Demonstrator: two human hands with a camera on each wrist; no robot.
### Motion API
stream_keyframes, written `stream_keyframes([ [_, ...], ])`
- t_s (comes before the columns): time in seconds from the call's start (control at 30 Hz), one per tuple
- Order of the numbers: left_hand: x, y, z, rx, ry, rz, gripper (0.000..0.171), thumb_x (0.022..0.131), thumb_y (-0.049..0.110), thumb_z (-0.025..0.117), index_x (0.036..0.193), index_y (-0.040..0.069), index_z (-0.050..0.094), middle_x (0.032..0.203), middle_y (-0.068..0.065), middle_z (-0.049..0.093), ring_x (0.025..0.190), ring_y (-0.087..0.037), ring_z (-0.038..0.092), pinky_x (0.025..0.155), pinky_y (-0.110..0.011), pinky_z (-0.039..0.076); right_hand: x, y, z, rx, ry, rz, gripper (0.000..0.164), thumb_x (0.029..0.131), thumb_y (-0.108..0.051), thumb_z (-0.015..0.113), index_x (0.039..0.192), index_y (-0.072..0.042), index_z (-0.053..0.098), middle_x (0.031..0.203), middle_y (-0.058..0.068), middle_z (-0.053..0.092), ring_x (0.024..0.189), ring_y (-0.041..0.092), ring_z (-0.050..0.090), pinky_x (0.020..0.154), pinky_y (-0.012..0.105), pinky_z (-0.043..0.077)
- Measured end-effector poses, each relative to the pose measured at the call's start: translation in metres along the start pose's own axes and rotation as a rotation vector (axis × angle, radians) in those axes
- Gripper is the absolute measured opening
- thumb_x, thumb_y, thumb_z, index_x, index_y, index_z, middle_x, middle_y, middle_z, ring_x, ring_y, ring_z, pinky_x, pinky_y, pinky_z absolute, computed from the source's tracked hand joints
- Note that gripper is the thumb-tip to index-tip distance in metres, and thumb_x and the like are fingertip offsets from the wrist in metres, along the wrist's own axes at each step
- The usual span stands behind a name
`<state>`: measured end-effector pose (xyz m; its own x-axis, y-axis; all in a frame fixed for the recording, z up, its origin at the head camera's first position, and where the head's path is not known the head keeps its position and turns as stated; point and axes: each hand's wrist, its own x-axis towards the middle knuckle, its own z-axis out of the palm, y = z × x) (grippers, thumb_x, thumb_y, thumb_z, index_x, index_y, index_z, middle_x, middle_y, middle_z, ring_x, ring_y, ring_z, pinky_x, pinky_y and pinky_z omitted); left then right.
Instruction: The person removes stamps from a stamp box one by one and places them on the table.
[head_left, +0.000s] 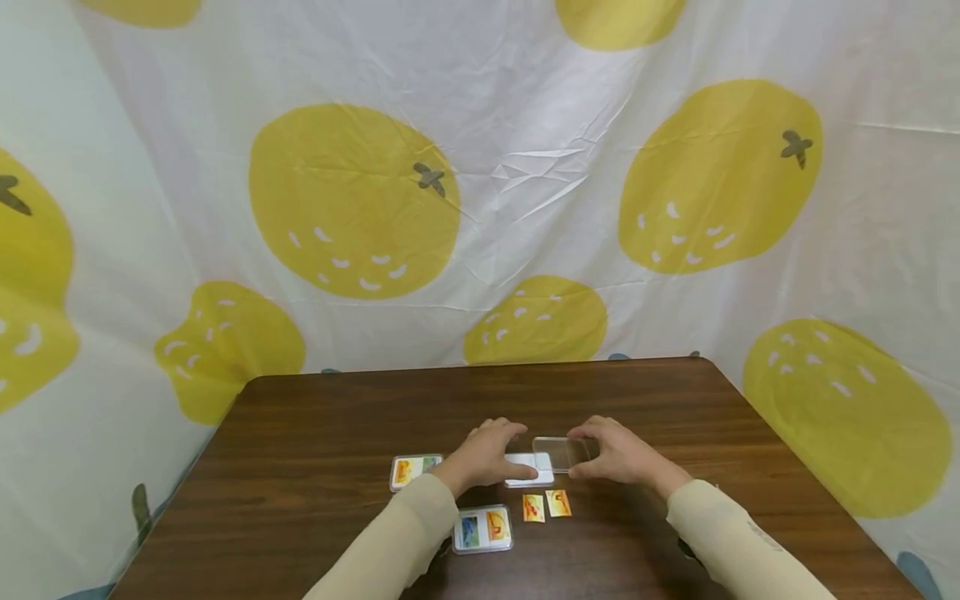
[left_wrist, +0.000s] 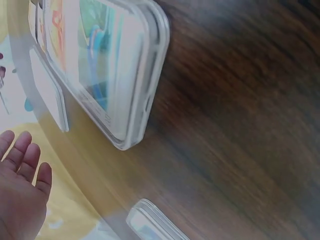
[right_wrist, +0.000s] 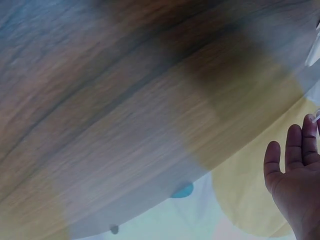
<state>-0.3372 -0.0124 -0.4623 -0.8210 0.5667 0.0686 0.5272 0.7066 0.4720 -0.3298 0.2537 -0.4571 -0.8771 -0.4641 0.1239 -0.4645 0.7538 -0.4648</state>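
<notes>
My right hand point(head_left: 618, 452) pinches a clear plastic lid point(head_left: 555, 454) by its right edge, thumb below and fingers above. The lid is tilted and overlaps the right part of a flat white case point(head_left: 519, 482) in the head view. Around the left part of that case my left hand point(head_left: 483, 454) spreads, thumb over its near side and fingers beyond its far edge. In the left wrist view this left hand point(left_wrist: 22, 185) shows loosely extended fingers. Nearer to me, two small orange-yellow picture cards point(head_left: 533, 508) lie side by side on the wood.
A clear case point(head_left: 483, 547) with a blue and an orange picture lies at the near left. Another such case point(head_left: 403, 472) sits further left, partly behind the left wrist. The dark wooden table point(head_left: 322, 433) ends at a fruit-print curtain point(head_left: 510, 242).
</notes>
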Motion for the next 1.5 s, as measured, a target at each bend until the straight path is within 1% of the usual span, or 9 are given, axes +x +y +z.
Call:
stream_keyframes([
  [0.17,-0.001,0.002,0.0,0.031,0.003,0.026,0.073,0.083,0.05,0.076,0.139,0.008,0.054,0.124,-0.002,0.058,0.118,-0.021,0.05,0.104,-0.042,0.037,0.005,-0.008,0.005,0.002,-0.006,-0.04,0.057,0.076,-0.042,0.083,0.119,-0.007,0.068,0.111,0.002,0.06,0.105,0.025,0.055,0.088,0.047,0.047],
  [0.3,-0.002,0.002,-0.001,0.056,0.008,0.054,0.068,0.083,0.045,0.078,0.136,0.006,0.058,0.121,-0.003,0.059,0.115,-0.021,0.051,0.102,-0.041,0.038,0.008,-0.014,0.006,-0.001,-0.002,-0.052,0.055,0.076,-0.041,0.084,0.117,-0.008,0.069,0.11,0.0,0.06,0.103,0.023,0.055,0.087,0.045,0.047],
  [0.57,-0.004,-0.007,-0.001,0.068,0.038,0.07,0.057,0.08,0.042,0.079,0.125,0.008,0.065,0.113,-0.001,0.063,0.109,-0.019,0.054,0.098,-0.04,0.041,0.014,-0.019,0.009,0.005,-0.012,-0.095,0.058,0.074,-0.038,0.084,0.118,-0.004,0.068,0.108,0.002,0.06,0.1,0.022,0.055,0.087,0.044,0.046],
  [0.8,-0.008,-0.016,-0.004,0.078,0.041,0.065,0.057,0.08,0.043,0.08,0.123,0.009,0.065,0.112,0.001,0.063,0.107,-0.018,0.055,0.094,-0.041,0.04,0.017,-0.021,0.013,0.045,-0.039,-0.062,0.061,0.074,-0.031,0.085,0.123,0.0,0.065,0.111,0.005,0.061,0.104,0.025,0.056,0.092,0.048,0.045],
  [0.97,-0.01,-0.019,-0.004,0.072,0.036,0.059,0.056,0.079,0.043,0.081,0.121,0.009,0.066,0.111,0.0,0.063,0.105,-0.018,0.054,0.092,-0.04,0.039,0.02,-0.021,0.018,0.075,-0.056,-0.061,0.058,0.074,-0.028,0.085,0.121,-0.001,0.066,0.11,0.006,0.062,0.103,0.026,0.057,0.091,0.049,0.045],
  [1.13,-0.009,-0.021,-0.001,0.106,0.036,0.044,0.055,0.078,0.043,0.082,0.119,0.01,0.067,0.108,0.002,0.063,0.102,-0.016,0.054,0.09,-0.038,0.039,0.022,-0.021,0.023,0.049,-0.058,-0.076,0.054,0.074,-0.028,0.085,0.118,-0.002,0.068,0.108,0.007,0.063,0.1,0.026,0.058,0.089,0.048,0.046],
  [1.23,-0.009,-0.022,0.0,0.141,0.028,0.037,0.054,0.078,0.042,0.081,0.119,0.01,0.067,0.105,0.003,0.062,0.099,-0.016,0.054,0.087,-0.037,0.04,0.024,-0.021,0.026,0.006,-0.059,-0.084,0.054,0.073,-0.029,0.085,0.117,-0.002,0.069,0.109,0.007,0.063,0.101,0.027,0.058,0.089,0.047,0.046],
  [1.4,-0.009,-0.023,0.002,0.178,0.001,0.03,0.054,0.078,0.042,0.081,0.119,0.01,0.068,0.105,0.003,0.062,0.1,-0.017,0.054,0.087,-0.038,0.041,0.026,-0.023,0.029,-0.031,-0.078,-0.048,0.054,0.074,-0.03,0.085,0.118,-0.004,0.069,0.112,0.008,0.063,0.105,0.03,0.057,0.09,0.052,0.045],
  [1.5,-0.01,-0.023,0.004,0.187,-0.007,0.029,0.054,0.079,0.043,0.08,0.12,0.01,0.068,0.109,0.001,0.063,0.104,-0.018,0.055,0.089,-0.039,0.041,0.026,-0.024,0.031,-0.031,-0.09,-0.022,0.053,0.074,-0.028,0.085,0.118,-0.005,0.07,0.113,0.009,0.063,0.106,0.032,0.056,0.091,0.054,0.044],
])
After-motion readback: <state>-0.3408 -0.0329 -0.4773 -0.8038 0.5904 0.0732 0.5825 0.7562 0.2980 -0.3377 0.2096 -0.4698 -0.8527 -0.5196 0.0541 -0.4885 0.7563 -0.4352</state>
